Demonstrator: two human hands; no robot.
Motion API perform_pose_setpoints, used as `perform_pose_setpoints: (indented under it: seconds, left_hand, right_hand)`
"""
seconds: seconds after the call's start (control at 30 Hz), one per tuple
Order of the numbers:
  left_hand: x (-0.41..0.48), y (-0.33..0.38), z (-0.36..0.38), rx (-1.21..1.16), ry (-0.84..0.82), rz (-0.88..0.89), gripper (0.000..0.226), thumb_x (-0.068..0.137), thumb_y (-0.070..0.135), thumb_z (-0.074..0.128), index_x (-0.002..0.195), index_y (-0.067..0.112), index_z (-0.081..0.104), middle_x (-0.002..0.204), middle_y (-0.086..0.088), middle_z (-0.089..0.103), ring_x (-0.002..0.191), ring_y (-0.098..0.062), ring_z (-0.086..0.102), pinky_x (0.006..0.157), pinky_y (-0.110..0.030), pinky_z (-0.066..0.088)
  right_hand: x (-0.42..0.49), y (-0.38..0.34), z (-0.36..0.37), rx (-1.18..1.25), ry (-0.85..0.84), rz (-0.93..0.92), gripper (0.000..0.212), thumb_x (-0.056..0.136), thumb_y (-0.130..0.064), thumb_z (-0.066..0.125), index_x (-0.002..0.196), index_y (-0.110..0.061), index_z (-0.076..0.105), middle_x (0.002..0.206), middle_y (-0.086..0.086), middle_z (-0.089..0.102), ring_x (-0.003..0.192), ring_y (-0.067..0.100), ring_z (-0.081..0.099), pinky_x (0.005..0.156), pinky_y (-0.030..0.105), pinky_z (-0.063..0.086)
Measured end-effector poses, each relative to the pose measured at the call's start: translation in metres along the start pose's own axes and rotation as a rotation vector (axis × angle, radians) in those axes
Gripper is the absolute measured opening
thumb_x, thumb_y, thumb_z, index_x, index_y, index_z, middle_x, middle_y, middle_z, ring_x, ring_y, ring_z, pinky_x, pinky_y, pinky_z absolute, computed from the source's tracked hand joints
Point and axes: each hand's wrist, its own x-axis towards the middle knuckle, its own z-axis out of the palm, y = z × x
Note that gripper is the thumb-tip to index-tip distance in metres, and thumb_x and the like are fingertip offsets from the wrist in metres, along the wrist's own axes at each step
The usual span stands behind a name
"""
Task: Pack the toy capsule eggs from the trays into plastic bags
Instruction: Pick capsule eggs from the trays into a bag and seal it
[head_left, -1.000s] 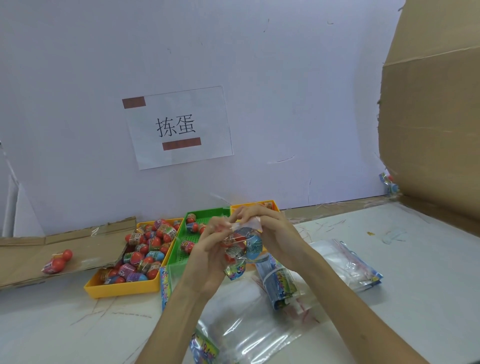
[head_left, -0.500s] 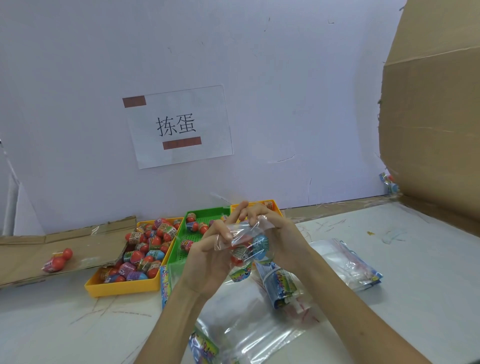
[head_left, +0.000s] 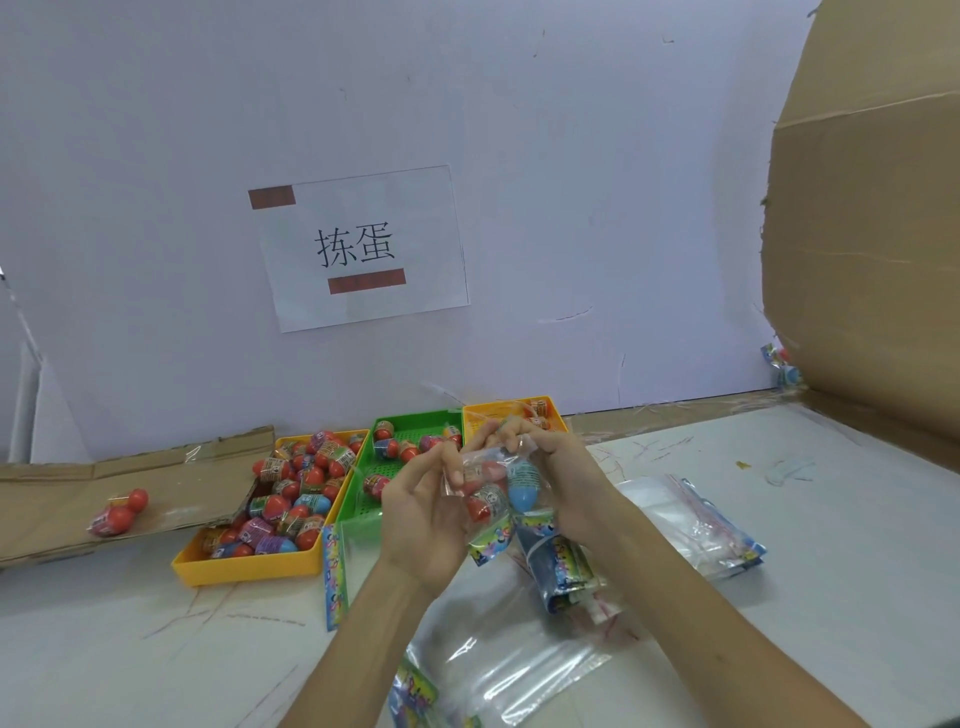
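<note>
Head view showed left hand (head_left: 428, 519) and right hand (head_left: 569, 483) both pinching the top of a small plastic bag (head_left: 488, 467) of capsule eggs (head_left: 522, 488) above the desk (head_left: 831, 519); light, slippery film, hard eggs, likely best gripped at the mouth.

Looks like a small packing workshop bench. Printed paper sign (head_left: 363, 247) taped mid-frame on a bare white wall (head_left: 597, 156). Plastic trays (head_left: 249, 565) of toy capsule eggs (head_left: 311, 475) centre-left, stacked plastic bags (head_left: 696, 525) lower right, raw cardboard (head_left: 857, 234) far right, scuffed white table (head_left: 831, 561).
</note>
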Motion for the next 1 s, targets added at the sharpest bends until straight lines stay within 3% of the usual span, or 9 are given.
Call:
perform_pose_setpoints:
  seconds: [0.07, 0.2, 0.4, 0.47, 0.6, 0.73, 0.8, 0.93, 1.0]
  left_hand:
    - [0.001, -0.001, 0.000, -0.042, -0.006, -0.015, 0.035, 0.090, 0.029, 0.052, 0.059, 0.012, 0.053, 0.142, -0.016, 0.061, 0.123, -0.027, 0.066, 0.075, -0.035, 0.062]
    - [0.001, -0.003, 0.000, -0.096, -0.029, -0.041, 0.036, 0.093, 0.024, 0.047, 0.060, 0.011, 0.055, 0.142, -0.016, 0.061, 0.124, -0.031, 0.065, 0.079, -0.038, 0.062]
    - [-0.001, -0.006, 0.002, -0.144, -0.051, -0.052, 0.038, 0.094, 0.020, 0.038, 0.061, 0.010, 0.054, 0.145, -0.016, 0.059, 0.125, -0.035, 0.063, 0.099, -0.042, 0.045]
    - [-0.001, -0.007, 0.002, -0.156, -0.047, -0.052, 0.037, 0.093, 0.020, 0.039, 0.061, 0.011, 0.054, 0.144, -0.015, 0.059, 0.125, -0.034, 0.063, 0.097, -0.041, 0.048]
    - [-0.001, -0.007, 0.003, -0.164, -0.036, -0.063, 0.031, 0.092, 0.020, 0.042, 0.063, 0.012, 0.052, 0.143, -0.014, 0.061, 0.130, -0.036, 0.059, 0.090, -0.039, 0.056]
    - [-0.003, -0.006, 0.004, -0.154, -0.014, -0.060, 0.031, 0.092, 0.019, 0.041, 0.063, 0.013, 0.053, 0.140, -0.013, 0.063, 0.120, -0.031, 0.067, 0.081, -0.037, 0.060]
    - [-0.003, -0.005, 0.003, -0.152, -0.010, -0.054, 0.031, 0.092, 0.019, 0.040, 0.063, 0.013, 0.052, 0.140, -0.012, 0.063, 0.122, -0.030, 0.066, 0.087, -0.038, 0.057]
    - [-0.002, -0.004, 0.004, -0.146, 0.019, -0.052, 0.030, 0.090, 0.023, 0.047, 0.063, 0.012, 0.055, 0.141, -0.016, 0.062, 0.126, -0.032, 0.063, 0.106, -0.043, 0.033]
    - [-0.003, -0.004, 0.006, -0.115, 0.039, -0.038, 0.033, 0.090, 0.025, 0.050, 0.061, 0.012, 0.056, 0.141, -0.017, 0.062, 0.123, -0.029, 0.065, 0.107, -0.043, 0.031]
  right_hand:
    - [-0.001, 0.001, -0.001, 0.017, 0.028, 0.036, 0.030, 0.082, 0.004, 0.040, 0.063, -0.015, 0.053, 0.076, 0.005, 0.067, 0.065, 0.018, 0.063, 0.061, 0.029, 0.051]
    - [-0.003, -0.001, -0.001, 0.149, 0.014, 0.076, 0.033, 0.084, 0.004, 0.039, 0.061, -0.014, 0.055, 0.071, 0.008, 0.066, 0.060, 0.020, 0.064, 0.058, 0.028, 0.053]
    - [0.003, 0.003, -0.007, 0.398, -0.016, 0.125, 0.032, 0.088, 0.001, 0.036, 0.064, -0.011, 0.055, 0.081, 0.009, 0.053, 0.078, 0.022, 0.057, 0.081, 0.037, 0.046]
    - [0.004, 0.006, -0.008, 0.436, -0.013, 0.124, 0.036, 0.089, 0.000, 0.033, 0.063, -0.010, 0.055, 0.082, 0.009, 0.052, 0.080, 0.021, 0.056, 0.084, 0.037, 0.044]
    - [0.004, 0.009, -0.008, 0.449, -0.002, 0.094, 0.036, 0.087, -0.001, 0.033, 0.063, -0.010, 0.059, 0.072, 0.008, 0.058, 0.068, 0.020, 0.061, 0.073, 0.034, 0.051]
    - [0.001, 0.009, -0.007, 0.391, 0.044, 0.059, 0.031, 0.081, -0.008, 0.038, 0.060, -0.011, 0.061, 0.066, 0.005, 0.057, 0.060, 0.018, 0.058, 0.066, 0.031, 0.047]
    - [0.000, 0.010, -0.008, 0.387, 0.087, 0.062, 0.031, 0.085, -0.015, 0.039, 0.065, -0.010, 0.063, 0.069, 0.007, 0.059, 0.060, 0.019, 0.059, 0.065, 0.031, 0.048]
    - [-0.004, 0.005, -0.003, 0.296, 0.120, 0.133, 0.028, 0.088, -0.036, 0.067, 0.079, -0.010, 0.064, 0.077, 0.010, 0.062, 0.069, 0.024, 0.062, 0.068, 0.034, 0.049]
    - [-0.007, 0.002, 0.002, 0.206, 0.066, 0.151, 0.015, 0.084, -0.025, 0.073, 0.078, -0.011, 0.070, 0.078, 0.009, 0.064, 0.071, 0.023, 0.063, 0.067, 0.032, 0.052]
